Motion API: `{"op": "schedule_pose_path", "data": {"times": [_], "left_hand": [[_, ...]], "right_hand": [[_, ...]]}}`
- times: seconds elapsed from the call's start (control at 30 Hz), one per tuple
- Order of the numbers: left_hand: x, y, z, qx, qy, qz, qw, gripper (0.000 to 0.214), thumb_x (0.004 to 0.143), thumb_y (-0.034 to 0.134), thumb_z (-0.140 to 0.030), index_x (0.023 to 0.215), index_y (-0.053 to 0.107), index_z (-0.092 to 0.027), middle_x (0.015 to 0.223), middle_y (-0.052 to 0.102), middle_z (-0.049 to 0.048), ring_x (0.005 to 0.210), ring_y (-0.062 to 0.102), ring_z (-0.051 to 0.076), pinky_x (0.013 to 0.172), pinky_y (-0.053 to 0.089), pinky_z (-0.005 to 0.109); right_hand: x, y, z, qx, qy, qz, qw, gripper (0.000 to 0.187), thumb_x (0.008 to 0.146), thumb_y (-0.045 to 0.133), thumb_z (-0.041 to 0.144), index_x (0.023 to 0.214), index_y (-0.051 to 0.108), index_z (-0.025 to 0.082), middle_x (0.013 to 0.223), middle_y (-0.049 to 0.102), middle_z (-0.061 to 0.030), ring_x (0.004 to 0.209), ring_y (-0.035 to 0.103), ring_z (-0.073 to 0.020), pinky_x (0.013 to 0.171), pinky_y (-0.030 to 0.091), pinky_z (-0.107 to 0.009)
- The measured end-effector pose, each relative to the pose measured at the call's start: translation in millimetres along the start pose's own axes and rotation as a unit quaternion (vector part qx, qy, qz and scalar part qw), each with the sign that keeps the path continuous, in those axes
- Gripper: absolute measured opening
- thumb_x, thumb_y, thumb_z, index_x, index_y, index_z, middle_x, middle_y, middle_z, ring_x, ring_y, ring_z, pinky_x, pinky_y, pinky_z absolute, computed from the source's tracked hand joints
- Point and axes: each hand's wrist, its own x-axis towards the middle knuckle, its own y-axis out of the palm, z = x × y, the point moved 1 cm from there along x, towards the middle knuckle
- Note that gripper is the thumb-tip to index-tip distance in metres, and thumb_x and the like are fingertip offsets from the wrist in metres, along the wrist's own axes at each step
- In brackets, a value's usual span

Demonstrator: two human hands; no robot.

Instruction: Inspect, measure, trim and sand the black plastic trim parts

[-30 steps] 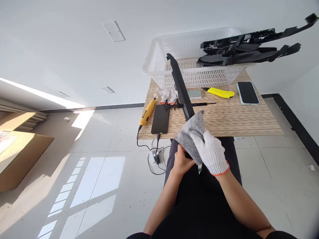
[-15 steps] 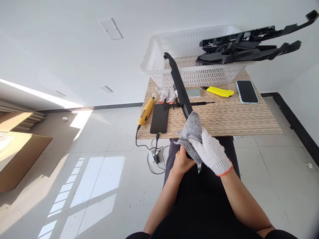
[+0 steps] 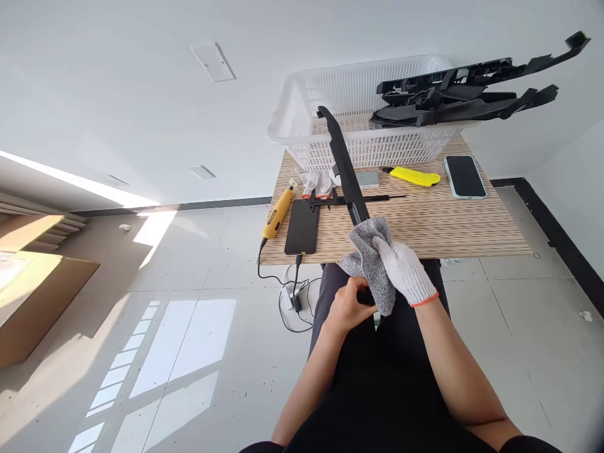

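Note:
A long black plastic strip [image 3: 343, 167] runs from my lap up over the wooden table [image 3: 472, 226] toward the white basket [image 3: 330, 88]. My bare left hand [image 3: 349, 306] grips its near end, fingers closed. My right hand [image 3: 404, 269], in a white knit glove with an orange cuff, presses a grey cloth [image 3: 370, 251] wrapped around the strip just above my left hand.
Black plastic parts [image 3: 467, 94] lie across the basket rim. On the table lie a yellow rotary tool [image 3: 278, 212], a dark phone [image 3: 302, 226] on a cable, a spare glove [image 3: 318, 182], a caliper [image 3: 377, 198], a yellow knife [image 3: 414, 177] and another phone [image 3: 464, 177].
My right hand has slid the grey cloth a little way up the strip, away from my left hand. The left hand keeps its grip on the near end.

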Motion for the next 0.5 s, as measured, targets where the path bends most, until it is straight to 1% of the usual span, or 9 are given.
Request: {"op": "schedule_pose_path", "data": {"times": [0.07,0.13,0.23,0.3,0.37,0.4,0.47,0.5], "left_hand": [[1,-0.8,-2,-0.007,-0.01,0.016,1.0,0.052,0.062,0.086,-0.023,0.102,0.053,-0.024,0.089,0.076,-0.0011,0.082,0.076,0.02,0.074,0.061,0.031],[1,-1.0,-4,-0.014,-0.022,0.024,0.999,0.055,0.064,0.085,-0.025,0.11,0.053,-0.024,0.095,0.077,0.0007,0.087,0.076,0.021,0.078,0.061,0.033],[2,-1.5,-5,-0.002,-0.047,0.026,0.999,0.064,0.064,0.087,-0.032,0.118,0.054,-0.021,0.104,0.077,0.0063,0.095,0.076,0.026,0.08,0.062,0.036],[3,-2.9,-5,0.004,-0.042,0.024,0.999,0.07,0.062,0.088,-0.035,0.122,0.055,-0.019,0.116,0.074,0.0122,0.102,0.075,0.03,0.082,0.061,0.038],[5,-5.0,-3,-0.006,-0.012,0.019,1.0,0.075,0.061,0.089,-0.037,0.126,0.057,-0.018,0.13,0.067,0.0161,0.109,0.072,0.031,0.086,0.061,0.038],[6,-6.0,-3,-0.014,0.002,0.019,1.0,0.073,0.062,0.088,-0.037,0.126,0.058,-0.018,0.132,0.065,0.0161,0.11,0.071,0.03,0.088,0.06,0.038],[8,-7.6,-1,-0.024,0.014,0.036,0.999,0.057,0.069,0.083,-0.033,0.12,0.064,-0.018,0.125,0.069,0.0133,0.107,0.071,0.028,0.089,0.06,0.037],[9,-8.1,-1,-0.025,0.013,0.048,0.998,0.046,0.072,0.08,-0.03,0.115,0.066,-0.019,0.118,0.072,0.0113,0.102,0.072,0.026,0.088,0.06,0.036]], "right_hand": [[-1,0,-3,0.005,-0.01,-0.011,1.0,0.065,0.097,0.031,0.069,0.098,0.071,0.019,0.091,0.072,-0.011,0.083,0.066,-0.0262,0.065,0.037,-0.031],[-8,-3,-5,0.002,-0.009,-0.02,1.0,0.057,0.097,0.036,0.065,0.104,0.071,0.02,0.092,0.072,-0.0092,0.084,0.067,-0.0256,0.066,0.039,-0.031],[-32,-11,-5,-0.043,-0.006,-0.031,0.999,0.047,0.095,0.048,0.059,0.117,0.068,0.024,0.098,0.073,-0.0077,0.088,0.068,-0.0271,0.068,0.044,-0.032],[-54,-15,0,-0.101,-0.034,-0.062,0.992,0.045,0.094,0.053,0.051,0.127,0.064,0.023,0.104,0.073,-0.0093,0.092,0.069,-0.0282,0.071,0.049,-0.035],[-76,-12,8,-0.158,-0.098,-0.105,0.977,0.046,0.099,0.045,0.038,0.142,0.054,0.023,0.123,0.069,-0.0121,0.1,0.069,-0.0277,0.078,0.054,-0.038],[-84,-8,11,-0.189,-0.129,-0.11,0.967,0.049,0.1,0.041,0.033,0.148,0.048,0.024,0.134,0.065,-0.0121,0.107,0.068,-0.0279,0.08,0.056,-0.039],[-95,6,16,-0.28,-0.188,-0.098,0.936,0.054,0.098,0.04,0.023,0.152,0.044,0.022,0.151,0.052,-0.0131,0.126,0.059,-0.031,0.083,0.06,-0.041],[-97,14,18,-0.329,-0.202,-0.093,0.918,0.055,0.097,0.04,0.019,0.152,0.045,0.018,0.155,0.047,-0.0154,0.132,0.054,-0.0335,0.081,0.061,-0.042]]}}
